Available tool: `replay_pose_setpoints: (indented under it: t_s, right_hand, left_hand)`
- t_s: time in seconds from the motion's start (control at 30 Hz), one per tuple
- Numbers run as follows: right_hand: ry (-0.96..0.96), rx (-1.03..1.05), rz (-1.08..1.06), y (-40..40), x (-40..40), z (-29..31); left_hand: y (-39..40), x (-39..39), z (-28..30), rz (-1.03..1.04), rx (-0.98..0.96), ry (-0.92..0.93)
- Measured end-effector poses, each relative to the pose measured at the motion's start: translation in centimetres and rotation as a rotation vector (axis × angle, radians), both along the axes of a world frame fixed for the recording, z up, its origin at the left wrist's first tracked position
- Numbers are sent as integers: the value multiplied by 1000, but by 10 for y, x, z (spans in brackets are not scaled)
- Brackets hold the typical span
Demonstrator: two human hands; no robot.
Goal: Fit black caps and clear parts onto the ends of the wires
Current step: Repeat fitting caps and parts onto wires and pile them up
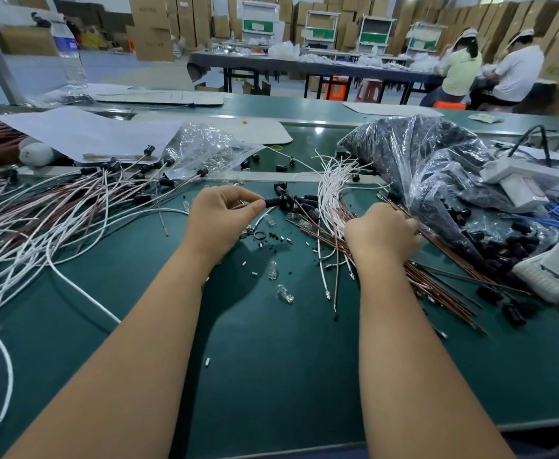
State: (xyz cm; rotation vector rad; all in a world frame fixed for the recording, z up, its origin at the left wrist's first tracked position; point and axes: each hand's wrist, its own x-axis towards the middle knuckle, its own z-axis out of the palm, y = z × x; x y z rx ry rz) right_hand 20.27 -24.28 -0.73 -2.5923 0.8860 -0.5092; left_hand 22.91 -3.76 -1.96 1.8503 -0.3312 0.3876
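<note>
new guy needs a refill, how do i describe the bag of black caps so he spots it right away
Start on the green table and look to the person's right, past the right hand. The bag of black caps is the big crumpled one there. Unlike the smaller clear bag at the far left, it looks dark, packed with caps.

On the green desk (271, 359), the left hand (220, 223) pinches a black cap (273, 203). The right hand (382, 231) rests on brown wires (437, 283), its grip hidden. Clear bulbs (284, 294) lie between the arms.
</note>
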Motion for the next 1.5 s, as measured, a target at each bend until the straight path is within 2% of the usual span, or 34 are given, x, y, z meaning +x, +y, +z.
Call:
replay_pose_setpoints:
  t_s: [0.17, 0.37, 0.6, 0.8, 0.87, 0.93, 1.0, 1.07, 1.17, 1.3, 1.43, 1.5]
  right_hand:
    - [-3, 39, 40, 2, 3, -2]
    - [-75, -13, 13, 3, 3, -2]
    - [10, -17, 25, 4, 2, -1]
    - [-45, -107, -17, 6, 4, -1]
    - [-175, -165, -39, 8, 5, -1]
    - [-440, -207, -18, 13, 5, 4]
    - [-757, -192, 135, 22, 5, 8]
    - [-1017, -64, 371, 36, 3, 11]
    - [-1177, 353, 580, 53, 0, 19]
    - [-1174, 914, 542, 52, 1, 25]
    - [-1021, 1335, 485, 48, 5, 22]
    - [-984, 1485, 471, 48, 6, 21]
  left_hand:
    - [0, 1, 0, 11, -10, -19]
    - [-1, 2, -1, 27, -13, -36]
    - [0, 3, -1, 11, -14, -36]
    - [-1, 1, -1, 29, -15, -6]
    - [-1, 1, 0, 35, -21, 1]
    - [-3, 0, 0, 39, -22, 3]
    - [-4, -2, 1, 39, -17, -1]
    - [-6, -4, 1, 42, -28, -15]
    - [-4, -3, 3, 101, -84, -76]
    - [0, 0, 9, 226, -158, -211]
    - [-2, 2, 6, 390, -21, -312]
    - [-4, 2, 4, 335, 11, -266]
